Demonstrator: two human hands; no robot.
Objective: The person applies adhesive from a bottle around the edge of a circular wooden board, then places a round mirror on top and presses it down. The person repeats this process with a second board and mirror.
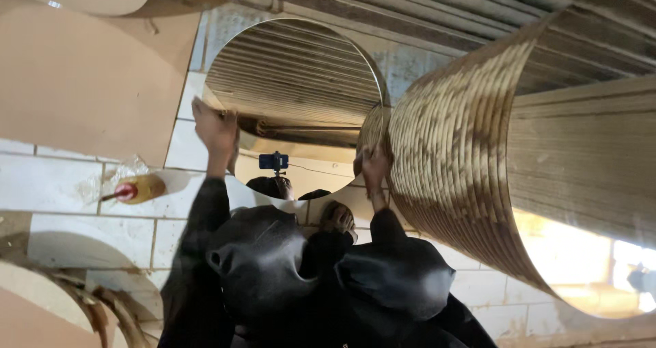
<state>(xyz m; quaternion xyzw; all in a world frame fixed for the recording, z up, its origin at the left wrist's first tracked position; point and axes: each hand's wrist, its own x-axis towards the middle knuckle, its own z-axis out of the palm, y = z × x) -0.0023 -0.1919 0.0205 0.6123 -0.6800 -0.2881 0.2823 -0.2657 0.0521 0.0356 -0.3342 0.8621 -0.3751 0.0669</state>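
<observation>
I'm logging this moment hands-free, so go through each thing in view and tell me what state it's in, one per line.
Left hand: raised, gripping the left edge of the mirror.
Right hand: raised, gripping the right edge of the mirror.
Round mirror: held upright, reflecting the ribbed ceiling.
Curved reflective sheet: bent, standing at the right.
Red-tipped bottle: lying sideways against the tiled wall.

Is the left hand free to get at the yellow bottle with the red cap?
Probably not yet: the left hand grips the round mirror, though the yellow bottle lies unobstructed on the tiles nearby.
</observation>
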